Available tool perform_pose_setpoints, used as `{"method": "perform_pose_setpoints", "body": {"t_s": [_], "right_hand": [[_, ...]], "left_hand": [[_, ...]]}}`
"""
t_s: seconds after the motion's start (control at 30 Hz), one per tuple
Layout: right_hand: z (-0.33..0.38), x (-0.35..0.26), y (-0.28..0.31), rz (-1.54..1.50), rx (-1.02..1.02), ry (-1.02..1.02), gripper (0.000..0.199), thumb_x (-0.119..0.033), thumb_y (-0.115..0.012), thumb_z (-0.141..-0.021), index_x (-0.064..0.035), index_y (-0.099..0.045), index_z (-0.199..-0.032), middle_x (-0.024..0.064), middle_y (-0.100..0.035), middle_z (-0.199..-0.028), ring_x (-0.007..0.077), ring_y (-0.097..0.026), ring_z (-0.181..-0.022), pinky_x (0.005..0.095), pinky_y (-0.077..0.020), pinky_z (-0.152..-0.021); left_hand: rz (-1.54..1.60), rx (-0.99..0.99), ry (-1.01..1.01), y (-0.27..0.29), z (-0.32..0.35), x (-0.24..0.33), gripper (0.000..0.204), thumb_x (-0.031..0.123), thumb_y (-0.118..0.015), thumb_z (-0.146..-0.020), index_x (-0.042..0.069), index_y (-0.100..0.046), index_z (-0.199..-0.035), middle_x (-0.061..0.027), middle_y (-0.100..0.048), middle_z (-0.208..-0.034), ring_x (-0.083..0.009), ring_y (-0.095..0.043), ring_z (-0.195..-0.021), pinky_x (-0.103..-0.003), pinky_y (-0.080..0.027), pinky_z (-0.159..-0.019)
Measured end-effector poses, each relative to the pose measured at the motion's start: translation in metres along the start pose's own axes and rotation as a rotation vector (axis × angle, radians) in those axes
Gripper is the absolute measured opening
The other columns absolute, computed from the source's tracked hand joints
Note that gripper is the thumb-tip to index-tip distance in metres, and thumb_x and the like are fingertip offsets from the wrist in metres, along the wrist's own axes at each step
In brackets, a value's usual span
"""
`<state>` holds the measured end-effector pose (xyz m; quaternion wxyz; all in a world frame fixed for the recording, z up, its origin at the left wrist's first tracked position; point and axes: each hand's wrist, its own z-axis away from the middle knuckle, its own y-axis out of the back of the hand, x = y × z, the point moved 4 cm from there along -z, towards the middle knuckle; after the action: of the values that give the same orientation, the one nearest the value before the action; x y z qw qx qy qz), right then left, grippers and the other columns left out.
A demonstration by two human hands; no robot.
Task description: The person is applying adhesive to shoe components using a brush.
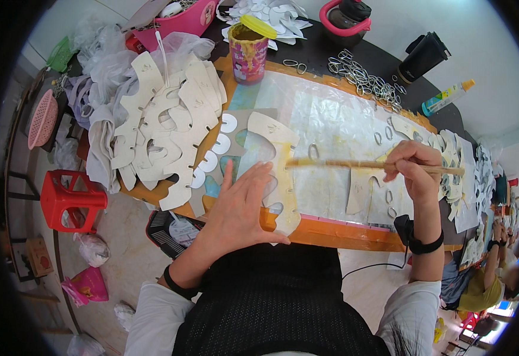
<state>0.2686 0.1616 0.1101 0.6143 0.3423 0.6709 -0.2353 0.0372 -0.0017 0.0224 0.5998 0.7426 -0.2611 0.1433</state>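
A thin wooden-handled brush (pixel 342 164) lies across the grip of my right hand (pixel 413 169), whose fingers are closed around it. The brush's blurred left end is over a curved, cream cut-out piece (pixel 281 163) with yellow smears. Fingers spread, my left hand (pixel 239 204) rests flat at the left edge of that piece and holds nothing. Beside the piece is a metal ring (pixel 313 152) on a smeared plastic sheet (pixel 325 124). Another cream cut-out (pixel 363 187) sits below the brush, near several metal rings (pixel 389 196). White discs (pixel 210 160) line a grey strip left of my left hand.
A large pile of cut-outs (pixel 158 130) is at the left. A yellow-smeared pot (pixel 249 56) stands at the back, with loose metal rings (pixel 363 74), a black tumbler (pixel 423 56) and a bottle (pixel 448 98) farther right. A red stool (pixel 72 200) stands on the floor; a co-worker (pixel 490 285) is at right.
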Motion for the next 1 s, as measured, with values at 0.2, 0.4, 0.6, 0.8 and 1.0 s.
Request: {"method": "perform_pose_setpoints", "body": {"t_s": [0.2,0.4,0.6,0.8,1.0], "right_hand": [[-0.008,0.002,-0.007,0.103,0.000,-0.068,0.015,-0.003,-0.054,-0.075,0.0086,-0.064,-0.076,0.0129,-0.063,-0.071,0.0161,-0.062,-0.059,0.0246,-0.0523,-0.052],[-0.014,0.001,-0.001,0.082,-0.060,-0.036,0.017,-0.005,-0.054,-0.076,0.0080,-0.064,-0.078,0.0123,-0.062,-0.071,0.0152,-0.063,-0.060,0.0254,-0.0541,-0.055],[-0.020,0.002,0.001,0.099,0.039,0.000,0.016,-0.004,-0.054,-0.077,0.0073,-0.064,-0.078,0.0122,-0.063,-0.071,0.0152,-0.064,-0.062,0.0252,-0.0542,-0.055],[-0.021,0.007,0.003,0.176,0.185,0.071,0.015,-0.003,-0.053,-0.080,0.0064,-0.065,-0.082,0.0116,-0.064,-0.075,0.0142,-0.064,-0.063,0.0232,-0.0536,-0.060],[-0.022,0.006,-0.012,0.206,0.102,0.064,0.014,-0.002,-0.053,-0.082,0.0064,-0.064,-0.084,0.0106,-0.064,-0.074,0.0140,-0.065,-0.065,0.0228,-0.0533,-0.062]], "left_hand": [[0.002,0.002,0.005,0.000,0.000,0.000,0.109,0.061,-0.082,-0.049,0.000,-0.036,-0.127,-0.0188,-0.043,-0.136,-0.0340,-0.040,-0.130,-0.062,-0.011,-0.110],[0.016,0.007,-0.005,0.000,-0.001,0.000,0.108,0.060,-0.083,-0.049,0.000,-0.037,-0.126,-0.0187,-0.044,-0.136,-0.0343,-0.041,-0.129,-0.063,-0.012,-0.109],[0.024,0.015,0.000,0.000,-0.001,0.001,0.105,0.059,-0.083,-0.050,0.000,-0.038,-0.124,-0.0188,-0.044,-0.135,-0.0345,-0.041,-0.129,-0.063,-0.012,-0.109],[0.025,0.005,-0.006,-0.001,-0.002,0.003,0.104,0.058,-0.084,-0.049,0.001,-0.038,-0.123,-0.0195,-0.044,-0.135,-0.0345,-0.041,-0.129,-0.063,-0.013,-0.109],[0.028,0.001,0.002,-0.001,-0.001,0.002,0.103,0.056,-0.084,-0.049,0.001,-0.039,-0.123,-0.0192,-0.044,-0.136,-0.0341,-0.041,-0.129,-0.063,-0.012,-0.109]]}}
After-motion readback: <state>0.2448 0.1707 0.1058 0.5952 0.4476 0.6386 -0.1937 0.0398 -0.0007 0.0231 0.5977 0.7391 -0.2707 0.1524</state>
